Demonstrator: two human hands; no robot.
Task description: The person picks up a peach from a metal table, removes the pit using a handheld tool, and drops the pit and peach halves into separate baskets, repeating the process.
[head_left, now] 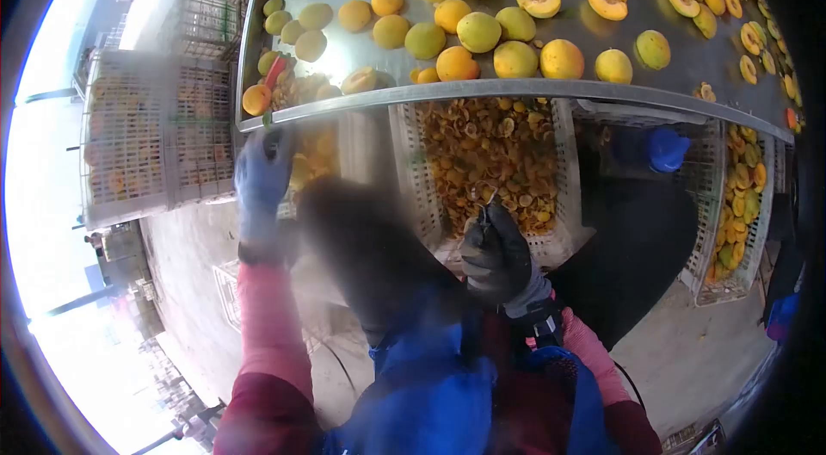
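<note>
My left hand (263, 169), in a pale blue glove with dark fingertips, is just below the metal table's near left corner; motion smears its fingers. My right hand (497, 255), in a dark grey glove, is closed around a small tool with a thin, bright metal tip (492, 197). That tip points up over a white crate (564, 171) filled with brown and orange fruit scraps (482, 145). Whole yellow-green and orange peaches (516, 60) lie along the table's near side. Among them are cut halves (607, 0) with brown centres.
A raised rim (516, 90) edges the metal table. At its left corner lies a red strip-like object (275, 72) beside an orange fruit (256, 99). Stacked crates (129, 136) stand at left, and a crate of fruit pieces (740, 205) at right. A blue object (667, 149) shows under the table.
</note>
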